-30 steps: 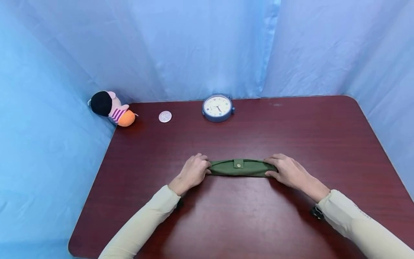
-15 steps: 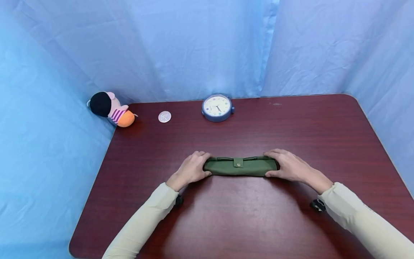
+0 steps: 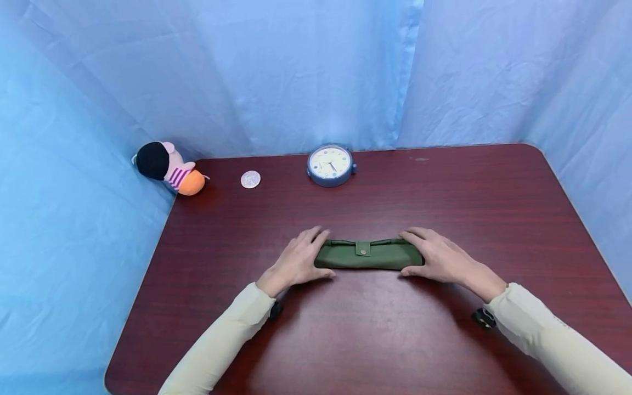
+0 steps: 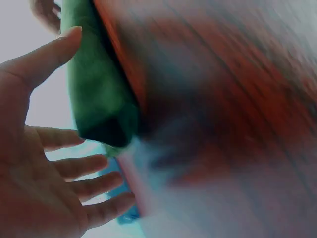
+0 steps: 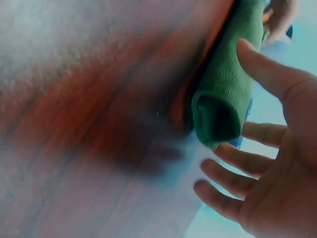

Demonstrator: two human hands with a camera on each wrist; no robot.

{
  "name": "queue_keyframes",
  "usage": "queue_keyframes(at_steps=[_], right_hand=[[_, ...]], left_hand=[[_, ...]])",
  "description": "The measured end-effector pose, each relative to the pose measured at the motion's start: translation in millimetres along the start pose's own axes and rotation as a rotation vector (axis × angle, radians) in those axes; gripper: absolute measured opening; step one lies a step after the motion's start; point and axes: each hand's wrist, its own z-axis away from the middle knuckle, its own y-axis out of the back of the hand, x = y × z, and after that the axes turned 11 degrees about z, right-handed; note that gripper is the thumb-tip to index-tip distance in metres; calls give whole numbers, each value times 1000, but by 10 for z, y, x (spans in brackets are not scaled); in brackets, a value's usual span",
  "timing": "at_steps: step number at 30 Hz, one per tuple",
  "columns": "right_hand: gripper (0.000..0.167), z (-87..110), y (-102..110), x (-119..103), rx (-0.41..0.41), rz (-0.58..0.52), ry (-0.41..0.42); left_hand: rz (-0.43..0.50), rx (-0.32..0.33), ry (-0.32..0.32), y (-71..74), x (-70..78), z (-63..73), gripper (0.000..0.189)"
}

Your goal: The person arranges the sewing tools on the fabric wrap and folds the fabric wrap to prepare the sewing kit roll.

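Observation:
A long green fabric roll [image 3: 385,258] with a snap tab [image 3: 362,249] lies crosswise at the middle of the table. My left hand [image 3: 298,260] is spread around its left end, fingers beyond the far side and thumb on the near side. At the other end, my right hand [image 3: 439,258] holds a similar loose, spread pose. In the left wrist view, the roll [image 4: 99,84] sits between thumb and fingers, without a firm grip. The right wrist view has the hollow end of the roll [image 5: 218,119] beside the extended fingers [image 5: 242,161].
Near the back edge of the dark red table [image 3: 444,197] stands a blue round clock [image 3: 329,165]. A silvery disc [image 3: 250,179] lies to its left. A plush toy [image 3: 173,167] rests at the back left corner, by the blue curtain [image 3: 296,71].
My left hand's fingers and thumb have loosened from the left end and spread wider. The right hand's fingers also opened slightly. The roll stays in about the same place, its tab staying on top.

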Motion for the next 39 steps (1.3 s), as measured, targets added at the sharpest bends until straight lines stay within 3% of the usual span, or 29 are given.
queue_keyframes(at_steps=[5, 10, 15, 22, 34, 39], right_hand=[[87, 95, -41, -216, 100, 132, 112], [88, 246, -90, -377, 4, 244, 116], [93, 353, -181, -374, -40, 300, 131], [96, 420, -213, -320, -53, 316, 124], [94, 398, -288, -265, 74, 311, 139], [94, 358, -261, -269, 11, 254, 114]], left_hand=[[-78, -175, -44, -48, 188, 101, 120], [-140, -271, -15, -153, 271, 184, 121], [-179, -322, 34, -229, 264, 212, 121], [-210, -319, 25, -282, 234, 204, 118], [-268, -305, 39, -276, 191, 210, 117], [-236, -277, 27, -250, 154, 210, 115]])
